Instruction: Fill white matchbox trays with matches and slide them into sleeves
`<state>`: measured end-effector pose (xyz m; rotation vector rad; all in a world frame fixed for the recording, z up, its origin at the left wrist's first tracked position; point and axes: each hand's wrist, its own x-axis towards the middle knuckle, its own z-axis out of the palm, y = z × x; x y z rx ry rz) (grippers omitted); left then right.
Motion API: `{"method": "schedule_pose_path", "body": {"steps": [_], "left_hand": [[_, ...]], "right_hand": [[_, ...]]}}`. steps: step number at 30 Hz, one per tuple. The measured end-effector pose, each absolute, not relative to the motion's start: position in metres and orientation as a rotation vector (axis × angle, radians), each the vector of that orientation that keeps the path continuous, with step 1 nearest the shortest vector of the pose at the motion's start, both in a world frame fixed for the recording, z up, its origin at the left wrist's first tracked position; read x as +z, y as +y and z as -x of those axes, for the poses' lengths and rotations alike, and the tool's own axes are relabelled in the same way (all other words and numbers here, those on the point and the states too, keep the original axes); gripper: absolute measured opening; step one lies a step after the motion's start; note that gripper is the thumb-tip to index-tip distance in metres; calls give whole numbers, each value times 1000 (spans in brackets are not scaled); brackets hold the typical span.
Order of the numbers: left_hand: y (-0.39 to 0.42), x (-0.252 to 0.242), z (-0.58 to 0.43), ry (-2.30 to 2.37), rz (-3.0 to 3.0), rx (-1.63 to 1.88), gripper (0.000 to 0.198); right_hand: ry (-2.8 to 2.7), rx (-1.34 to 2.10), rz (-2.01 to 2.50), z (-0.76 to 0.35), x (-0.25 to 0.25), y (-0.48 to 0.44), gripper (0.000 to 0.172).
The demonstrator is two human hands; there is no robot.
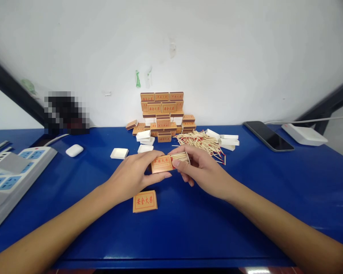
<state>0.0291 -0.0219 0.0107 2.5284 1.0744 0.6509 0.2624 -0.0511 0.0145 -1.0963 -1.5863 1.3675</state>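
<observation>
Gripping matchbox [165, 163] between slightly parted fingers [150, 156]

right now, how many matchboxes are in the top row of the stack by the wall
3: left box, middle box and right box, side by side atop the stack. Any behind them would be hidden.

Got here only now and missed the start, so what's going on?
A person's left hand holds the printed cover of a partly open matchbox, while the right hand grips its open end, thumb near the matches inside. Beyond lie a pile of loose matches and several white trays. Stacked matchboxes stand at the back of the blue table; a flat printed cover lies nearer the person.
</observation>
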Motion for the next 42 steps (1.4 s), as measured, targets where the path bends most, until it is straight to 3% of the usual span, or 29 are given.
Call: {"method": "schedule_pose_path", "body": {"steps": [22, 32, 42], "left_hand": [[-24, 22, -33, 981, -2387, 639, 27], [-27, 20, -32, 994, -2450, 649, 35], [-27, 18, -32, 1024, -2513, 610, 38]], "right_hand": [[-1603, 1279, 1036, -252, 7, -61, 35], [-1609, 1293, 1078, -254, 18, -59, 30], [-1568, 1251, 1141, -249, 12, -60, 37]]}}
